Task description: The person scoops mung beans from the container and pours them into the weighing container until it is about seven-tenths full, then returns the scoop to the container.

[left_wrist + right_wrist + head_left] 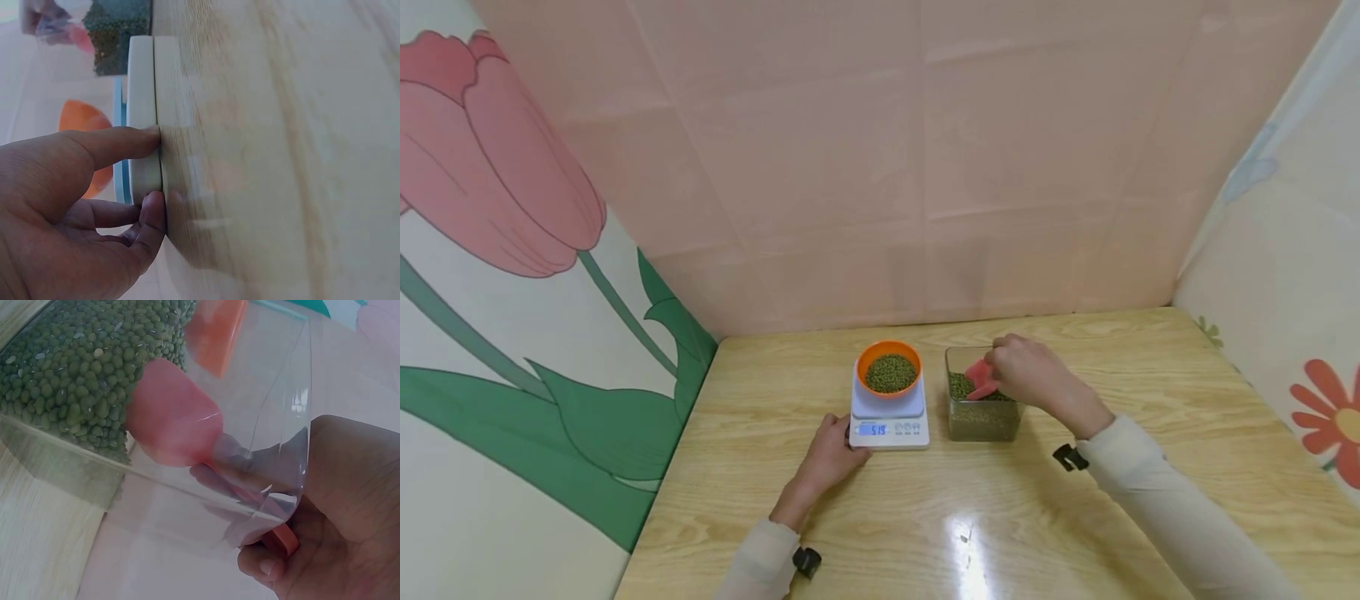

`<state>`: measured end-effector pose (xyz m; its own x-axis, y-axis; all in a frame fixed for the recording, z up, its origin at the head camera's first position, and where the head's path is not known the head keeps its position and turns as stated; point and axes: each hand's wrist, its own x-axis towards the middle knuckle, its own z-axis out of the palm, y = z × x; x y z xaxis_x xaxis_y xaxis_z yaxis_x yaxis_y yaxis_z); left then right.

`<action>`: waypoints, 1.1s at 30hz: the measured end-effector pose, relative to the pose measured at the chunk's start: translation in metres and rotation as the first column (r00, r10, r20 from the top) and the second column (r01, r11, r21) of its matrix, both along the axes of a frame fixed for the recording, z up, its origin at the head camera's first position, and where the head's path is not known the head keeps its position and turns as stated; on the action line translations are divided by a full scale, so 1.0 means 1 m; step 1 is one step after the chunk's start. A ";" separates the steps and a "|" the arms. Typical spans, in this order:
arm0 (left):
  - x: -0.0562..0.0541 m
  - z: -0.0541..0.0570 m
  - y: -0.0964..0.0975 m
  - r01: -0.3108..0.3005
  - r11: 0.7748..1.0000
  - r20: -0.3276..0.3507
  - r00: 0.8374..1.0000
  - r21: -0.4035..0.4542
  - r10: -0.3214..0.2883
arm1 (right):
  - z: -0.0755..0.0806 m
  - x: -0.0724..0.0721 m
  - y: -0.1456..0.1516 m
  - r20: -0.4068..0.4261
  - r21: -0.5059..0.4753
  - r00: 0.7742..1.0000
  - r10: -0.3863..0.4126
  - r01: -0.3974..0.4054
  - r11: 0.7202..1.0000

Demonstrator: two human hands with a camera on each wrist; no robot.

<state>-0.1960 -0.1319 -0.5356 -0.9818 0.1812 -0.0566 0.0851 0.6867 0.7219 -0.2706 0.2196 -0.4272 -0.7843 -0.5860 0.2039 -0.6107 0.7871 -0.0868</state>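
In the head view an orange bowl (890,348) holding mung beans (891,374) stands on a white digital kitchen scale (889,408). Digits that look like 519 show on its lit display (873,430). My left hand (835,450) holds the scale's front left corner, thumb along the front edge and fingers round the side. To the right stands a clear container (983,423) partly filled with mung beans. My right hand (1026,371) grips the handle of a pink scoop (175,415), whose head dips into those beans. The container's wall partly covers the fingers in the right wrist view.
All of this rests on a wood-grain table (760,383). A pink-covered wall (925,167) rises behind it, with flower-printed panels on both sides. The container stands a short gap right of the scale. Light glares on the table's front (967,550).
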 end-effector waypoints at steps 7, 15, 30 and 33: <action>0.000 0.001 0.000 0.005 1.000 0.011 1.000 0.020 -0.005 | -0.001 0.000 -0.001 0.021 -0.004 1.000 -0.002 0.002 1.000; 0.001 0.001 0.000 0.005 1.000 0.006 1.000 0.015 -0.006 | -0.002 0.000 -0.003 -0.002 -0.010 1.000 0.017 -0.017 1.000; 0.000 0.001 0.000 0.011 1.000 -0.012 1.000 0.005 -0.011 | -0.004 -0.001 -0.008 -0.015 -0.019 0.999 0.051 -0.051 0.999; 0.000 -0.001 -0.001 0.005 1.000 -0.008 1.000 0.010 -0.005 | -0.006 -0.002 -0.010 -0.016 -0.020 0.998 0.060 -0.061 0.998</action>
